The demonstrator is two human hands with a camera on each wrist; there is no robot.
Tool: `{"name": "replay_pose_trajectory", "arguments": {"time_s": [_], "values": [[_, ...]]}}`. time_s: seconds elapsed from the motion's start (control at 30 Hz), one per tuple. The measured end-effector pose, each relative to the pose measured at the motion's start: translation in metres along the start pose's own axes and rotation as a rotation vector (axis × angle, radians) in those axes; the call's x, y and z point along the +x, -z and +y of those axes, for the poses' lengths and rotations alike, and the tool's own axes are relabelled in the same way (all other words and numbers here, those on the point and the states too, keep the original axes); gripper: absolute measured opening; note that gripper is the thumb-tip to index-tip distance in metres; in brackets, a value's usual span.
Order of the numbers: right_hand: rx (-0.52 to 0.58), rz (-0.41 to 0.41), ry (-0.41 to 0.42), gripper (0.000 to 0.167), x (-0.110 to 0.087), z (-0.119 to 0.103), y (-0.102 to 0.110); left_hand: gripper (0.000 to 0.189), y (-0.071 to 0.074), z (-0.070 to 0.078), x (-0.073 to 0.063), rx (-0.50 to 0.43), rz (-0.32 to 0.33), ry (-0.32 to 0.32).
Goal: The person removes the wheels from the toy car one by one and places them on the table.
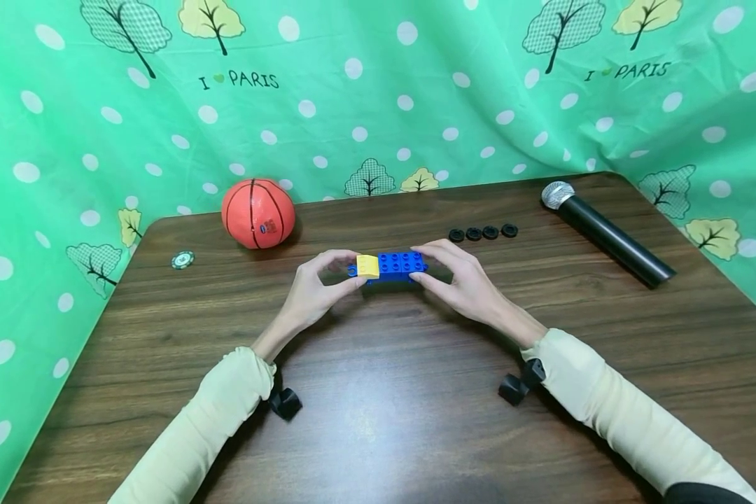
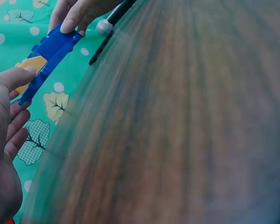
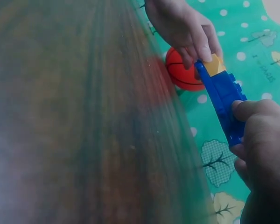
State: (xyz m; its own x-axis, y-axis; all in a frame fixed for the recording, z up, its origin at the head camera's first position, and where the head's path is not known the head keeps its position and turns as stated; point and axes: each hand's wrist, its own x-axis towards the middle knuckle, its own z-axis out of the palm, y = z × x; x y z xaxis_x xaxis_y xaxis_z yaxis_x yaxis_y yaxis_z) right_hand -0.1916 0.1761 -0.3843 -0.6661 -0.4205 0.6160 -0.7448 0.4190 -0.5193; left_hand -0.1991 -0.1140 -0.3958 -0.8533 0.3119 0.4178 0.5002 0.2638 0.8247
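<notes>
Both hands hold a toy block truck [image 1: 395, 264] over the middle of the table. Its long blue base carries blue studded bricks, with a yellow sloped piece [image 1: 367, 267] at the left end. My left hand [image 1: 315, 288] pinches the yellow end between thumb and fingers. At the blue right end, my right hand [image 1: 463, 281] grips with thumb and fingers on opposite sides. From the left wrist, the blue body [image 2: 56, 44] appears tilted, the thumb resting on the yellow piece. The right wrist view shows the right thumb pressing the side of the blue bricks [image 3: 226, 91].
Several small black wheels [image 1: 474, 234] lie in a row behind the right hand. A black microphone [image 1: 611, 234] with a silver head is at the back right. At the back left are a red toy basketball [image 1: 258, 213] and a green-and-white chip [image 1: 183, 260]. A green curtain [image 1: 327, 91] hangs behind the table.
</notes>
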Motion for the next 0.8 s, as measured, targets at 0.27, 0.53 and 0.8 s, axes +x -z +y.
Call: {"name": "replay_pose_trajectory", "arguments": {"time_s": [0.27,0.53,0.8], "values": [[0.017,-0.062,-0.095,0.041,0.01,0.007,-0.008,0.037,0.004,-0.007,0.006,0.04,0.004,0.067],[-0.013,-0.099,-0.143,0.043,0.019,0.015,-0.015,0.038,0.006,-0.013,0.011,0.07,-0.008,0.111],[-0.066,-0.132,-0.178,0.044,0.024,0.02,-0.02,0.039,0.005,-0.015,0.017,0.126,-0.036,0.176]]}}
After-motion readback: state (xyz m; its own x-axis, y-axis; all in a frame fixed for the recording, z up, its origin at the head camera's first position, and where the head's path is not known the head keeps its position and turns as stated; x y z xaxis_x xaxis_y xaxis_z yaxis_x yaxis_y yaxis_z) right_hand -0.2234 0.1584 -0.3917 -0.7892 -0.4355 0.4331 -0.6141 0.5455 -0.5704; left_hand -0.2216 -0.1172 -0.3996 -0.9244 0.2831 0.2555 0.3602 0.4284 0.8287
